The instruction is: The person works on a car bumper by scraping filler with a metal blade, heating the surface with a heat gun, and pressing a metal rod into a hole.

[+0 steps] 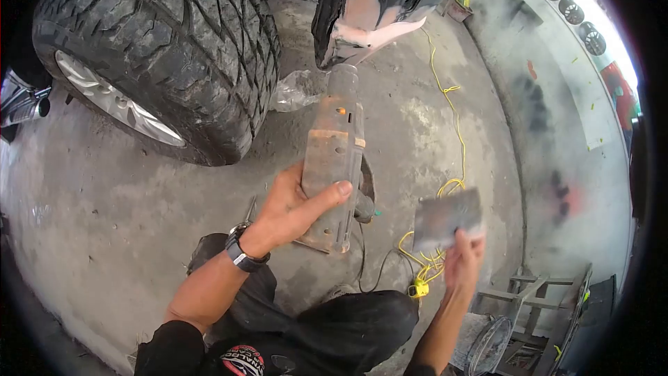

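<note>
My left hand [296, 209] is closed around a long, folded sheet-metal piece [328, 146], greyish with rusty patches and several small holes. My thumb lies across its face, and the piece points up toward the vehicle's body panel [372, 7], which has pink filler along its lower edge. Off to the right, my right hand [463, 257] pinches a thin, flat grey rectangular sheet [449, 214], slightly smeared by motion. The two pieces are apart. Partly hidden behind the long piece, a dark tool [365, 205] with a black cord lies on the floor.
A large knobby tyre [167, 42] stands at upper left. Yellow cord [456, 125] runs along the concrete floor to a yellow socket block [418, 289]. A dusty round fan-like object [487, 348] and a metal frame [539, 299] sit at lower right, near the wall [557, 139].
</note>
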Action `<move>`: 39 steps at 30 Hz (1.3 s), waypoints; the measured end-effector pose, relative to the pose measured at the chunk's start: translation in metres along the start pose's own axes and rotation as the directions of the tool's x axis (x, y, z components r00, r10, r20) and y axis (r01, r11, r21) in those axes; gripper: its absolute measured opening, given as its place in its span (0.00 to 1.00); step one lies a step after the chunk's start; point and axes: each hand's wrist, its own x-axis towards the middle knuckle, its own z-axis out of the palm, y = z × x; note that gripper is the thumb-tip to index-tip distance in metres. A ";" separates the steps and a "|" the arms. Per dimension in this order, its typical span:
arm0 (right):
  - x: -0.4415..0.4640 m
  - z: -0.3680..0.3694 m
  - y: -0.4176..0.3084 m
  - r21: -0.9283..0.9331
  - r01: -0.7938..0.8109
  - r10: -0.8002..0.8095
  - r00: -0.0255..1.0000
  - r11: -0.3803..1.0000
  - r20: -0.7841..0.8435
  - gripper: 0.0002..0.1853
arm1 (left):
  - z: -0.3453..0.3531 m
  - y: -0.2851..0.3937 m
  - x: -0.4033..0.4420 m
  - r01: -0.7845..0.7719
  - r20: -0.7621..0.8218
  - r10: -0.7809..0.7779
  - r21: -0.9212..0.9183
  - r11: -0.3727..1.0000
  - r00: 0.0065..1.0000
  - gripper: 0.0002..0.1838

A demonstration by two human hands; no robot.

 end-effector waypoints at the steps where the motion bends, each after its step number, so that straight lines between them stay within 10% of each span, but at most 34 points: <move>1: 0.019 0.029 -0.020 -0.030 0.091 -0.088 0.993 0.995 0.073 0.18 | 0.000 0.000 0.000 -0.005 -0.012 0.005 0.016 1.000 1.000 0.29; 5: 0.074 0.142 -0.070 -0.621 0.652 -0.396 0.758 0.436 0.518 0.07 | -0.001 -0.001 -0.005 0.028 -0.060 -0.025 0.046 0.999 0.998 0.30; 10: 0.113 0.214 -0.076 -0.472 0.831 -0.432 0.556 0.294 0.710 0.08 | -0.002 -0.002 -0.011 -0.019 -0.055 0.023 0.061 0.998 0.998 0.30; 39: 0.129 0.244 -0.064 -0.358 0.895 -0.516 0.447 0.268 0.731 0.10 | -0.009 -0.004 -0.013 -0.035 -0.046 0.038 0.062 0.997 0.998 0.29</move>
